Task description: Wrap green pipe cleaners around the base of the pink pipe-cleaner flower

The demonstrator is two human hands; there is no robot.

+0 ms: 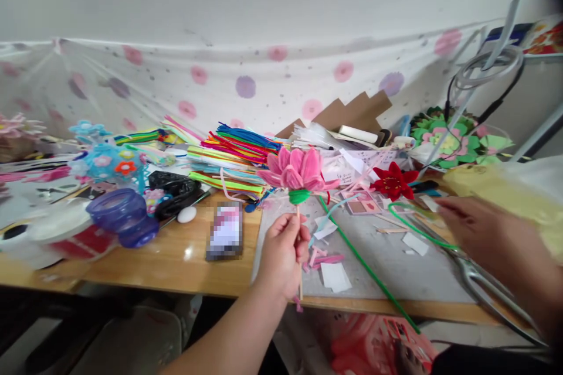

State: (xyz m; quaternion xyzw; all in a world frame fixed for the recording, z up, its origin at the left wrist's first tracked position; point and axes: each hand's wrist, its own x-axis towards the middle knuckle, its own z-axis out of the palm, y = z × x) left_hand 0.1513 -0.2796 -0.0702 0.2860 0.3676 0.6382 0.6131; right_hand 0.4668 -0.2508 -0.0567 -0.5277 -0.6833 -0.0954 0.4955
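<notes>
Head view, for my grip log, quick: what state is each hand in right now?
Left hand: closed, holding the pale stick of the pink flower.
Right hand: blurred; open, closed or holding something cannot be told.

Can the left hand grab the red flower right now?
Probably not: the left hand is closed around the stick under the pink flower, so it would likely have to let go before grabbing the red flower.

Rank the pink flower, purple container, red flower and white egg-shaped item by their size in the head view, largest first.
1. Purple container and pink flower: too alike to rank.
2. Red flower.
3. White egg-shaped item, clearly smallest.
</notes>
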